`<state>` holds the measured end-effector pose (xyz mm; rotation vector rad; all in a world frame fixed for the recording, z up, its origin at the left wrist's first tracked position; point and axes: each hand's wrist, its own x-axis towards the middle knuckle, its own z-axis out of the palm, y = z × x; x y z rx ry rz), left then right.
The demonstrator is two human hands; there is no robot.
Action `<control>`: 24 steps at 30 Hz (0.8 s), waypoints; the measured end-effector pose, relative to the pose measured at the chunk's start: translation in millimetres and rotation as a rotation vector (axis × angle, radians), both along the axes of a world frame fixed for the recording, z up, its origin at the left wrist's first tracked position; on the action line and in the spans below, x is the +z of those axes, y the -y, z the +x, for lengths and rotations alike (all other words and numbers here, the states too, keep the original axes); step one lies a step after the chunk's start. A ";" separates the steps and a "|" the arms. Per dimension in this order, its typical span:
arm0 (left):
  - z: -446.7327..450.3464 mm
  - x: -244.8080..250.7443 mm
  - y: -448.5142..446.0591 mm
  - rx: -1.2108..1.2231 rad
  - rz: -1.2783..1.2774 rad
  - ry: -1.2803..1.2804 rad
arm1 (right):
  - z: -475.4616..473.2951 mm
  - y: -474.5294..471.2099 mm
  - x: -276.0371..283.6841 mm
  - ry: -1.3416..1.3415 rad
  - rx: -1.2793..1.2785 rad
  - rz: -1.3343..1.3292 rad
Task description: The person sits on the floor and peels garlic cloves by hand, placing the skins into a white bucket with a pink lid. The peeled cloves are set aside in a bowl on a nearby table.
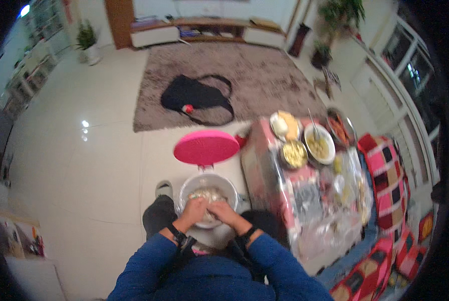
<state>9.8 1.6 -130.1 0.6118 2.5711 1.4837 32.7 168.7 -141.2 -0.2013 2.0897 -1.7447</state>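
Both of my hands are over a white trash bin (pixel 230 188) that stands on the floor between my legs. Its round pink lid (pixel 206 148) is raised at the far side. Inside lies pale, crumpled waste (pixel 208 192). My left hand (pixel 195 211) and my right hand (pixel 222 211) meet at the fingertips above the waste, at or below the rim. The fingers are curled and blurred, so whether they hold anything cannot be told.
To the right stands a covered table (pixel 262 150) with a bowl of yellow food (pixel 294 154), a white bowl with a spoon (pixel 319 146), a plate (pixel 275 126) and plastic bags (pixel 330 233). A black bag (pixel 194 94) lies on the grey rug (pixel 266 75).
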 end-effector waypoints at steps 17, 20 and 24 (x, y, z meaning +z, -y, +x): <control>-5.5 2.5 -16.4 0.076 0.302 0.782 | 6.6 -34.8 35.7 -0.284 -0.184 0.434; -5.5 -0.4 -16.7 0.141 0.362 0.878 | -4.8 -90.8 41.9 -0.079 -0.557 0.246; -7.7 -2.8 -14.3 0.096 0.456 0.908 | -7.8 -179.8 62.7 -0.091 -0.879 0.092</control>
